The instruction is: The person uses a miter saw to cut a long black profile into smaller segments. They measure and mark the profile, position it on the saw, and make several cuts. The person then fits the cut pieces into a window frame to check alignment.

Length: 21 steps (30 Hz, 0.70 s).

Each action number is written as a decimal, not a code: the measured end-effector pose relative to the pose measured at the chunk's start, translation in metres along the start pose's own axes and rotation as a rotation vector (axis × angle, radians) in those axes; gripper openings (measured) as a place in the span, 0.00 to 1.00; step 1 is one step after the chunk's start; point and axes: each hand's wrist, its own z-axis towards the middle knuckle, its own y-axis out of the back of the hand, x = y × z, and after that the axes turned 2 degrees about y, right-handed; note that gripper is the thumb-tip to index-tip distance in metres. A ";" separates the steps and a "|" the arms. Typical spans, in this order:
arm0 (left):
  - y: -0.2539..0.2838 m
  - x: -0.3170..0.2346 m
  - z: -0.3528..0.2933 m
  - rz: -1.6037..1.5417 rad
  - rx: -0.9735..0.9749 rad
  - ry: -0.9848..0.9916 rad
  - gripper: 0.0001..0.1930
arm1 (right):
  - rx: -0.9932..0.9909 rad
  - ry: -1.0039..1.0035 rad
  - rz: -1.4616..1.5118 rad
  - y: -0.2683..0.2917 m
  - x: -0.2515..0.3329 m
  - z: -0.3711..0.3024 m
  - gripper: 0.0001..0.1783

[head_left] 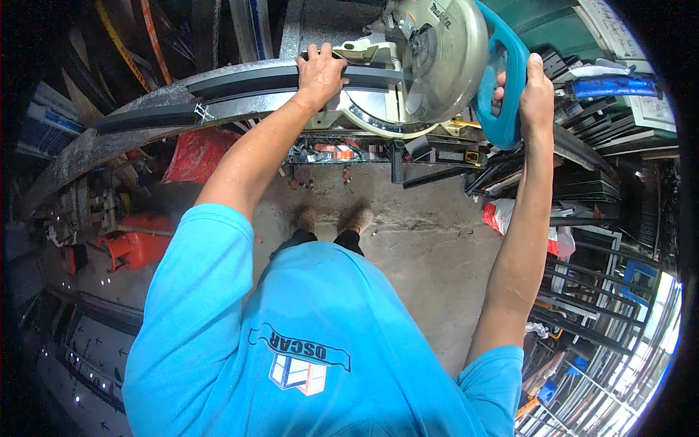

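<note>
My left hand (319, 76) presses down with its fingers wrapped over a long dark metal profile (247, 84), which lies on the bed of a miter saw and runs in toward the blade guard (455, 65). My right hand (536, 98) grips the teal loop handle (502, 135) on the saw's right side. The pale saw base (389, 130) curves below the guard. To the left, a second dark profile (149, 118) rests on the metal bench, its cut end (204, 113) showing a pale hollow section. The blade is largely hidden by the guard.
Stacks of dark profiles (590, 189) crowd the right. Offcuts (335, 151) lie on a shelf under the saw. A red cylinder (142, 240) and a red bag (196, 156) are at the left. My feet (357, 218) stand on the concrete floor.
</note>
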 end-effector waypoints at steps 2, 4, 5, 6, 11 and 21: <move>0.000 0.000 0.000 0.001 0.002 -0.001 0.17 | -0.006 0.009 0.011 -0.001 -0.001 0.000 0.38; -0.001 0.000 0.001 0.000 0.010 -0.004 0.17 | -0.006 0.019 0.029 0.000 -0.004 0.000 0.38; -0.001 0.000 0.001 0.000 0.005 -0.006 0.17 | -0.005 0.024 0.038 0.000 -0.006 0.000 0.38; -0.001 0.000 0.001 0.001 0.000 -0.007 0.17 | -0.006 0.022 0.029 0.000 -0.006 0.000 0.38; -0.002 0.001 0.001 0.012 -0.012 -0.013 0.18 | -0.004 0.012 0.002 0.000 -0.009 -0.002 0.37; 0.001 0.001 -0.001 0.037 -0.025 -0.032 0.20 | -0.027 0.019 0.027 -0.005 -0.010 -0.008 0.37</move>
